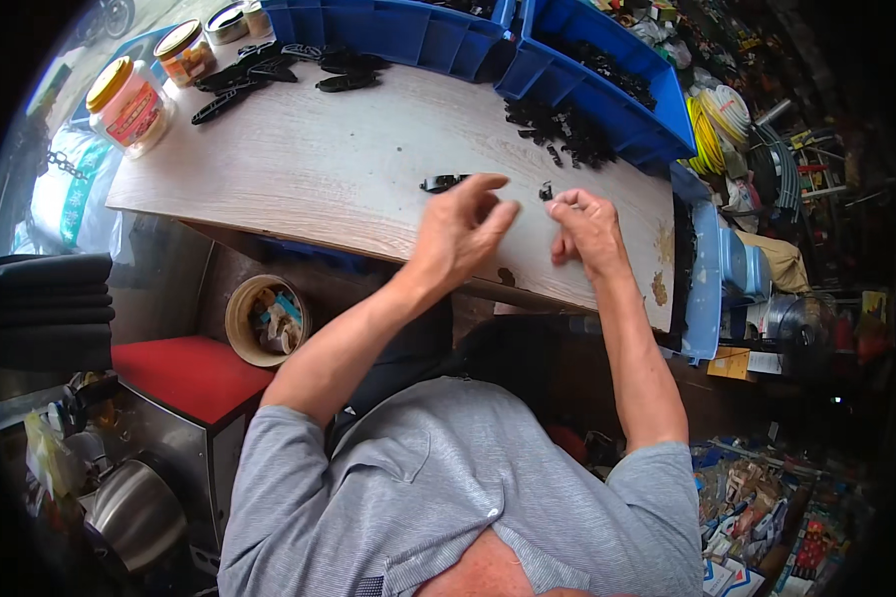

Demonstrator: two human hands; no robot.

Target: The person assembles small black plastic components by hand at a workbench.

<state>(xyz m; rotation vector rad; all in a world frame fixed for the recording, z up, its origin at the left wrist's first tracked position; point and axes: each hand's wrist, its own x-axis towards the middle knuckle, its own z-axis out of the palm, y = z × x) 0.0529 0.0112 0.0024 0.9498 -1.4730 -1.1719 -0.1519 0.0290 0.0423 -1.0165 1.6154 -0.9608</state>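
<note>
The left hand (463, 227) is above the front part of a pale wooden table with worn edge (299, 149), and its fingers are spread, with a clear gap between the thumb and the index finger. Just behind this hand lies a glossy black elongated part (436, 184), which the hand partly covers; whether the hand touches it, I cannot tell

The right hand (592, 227) has its thumb and index finger pressed together, and at their tips is a small black plastic-looking piece (546, 191), which they appear to pinch, over the table, to the right of the elongated part. The two hands are apart

Farther back on the right is a loose heap of small black pieces (570, 131), near a blue plastic bin (592, 107) that contains more black pieces. Another blue plastic bin (398, 42) is at the back edge. On the back left there is a group of long black parts (259, 72), and beside it a clear jar with a yellow-orange lid (129, 109). Below the table stands a round beige bucket (233, 318) with scraps inside
</note>
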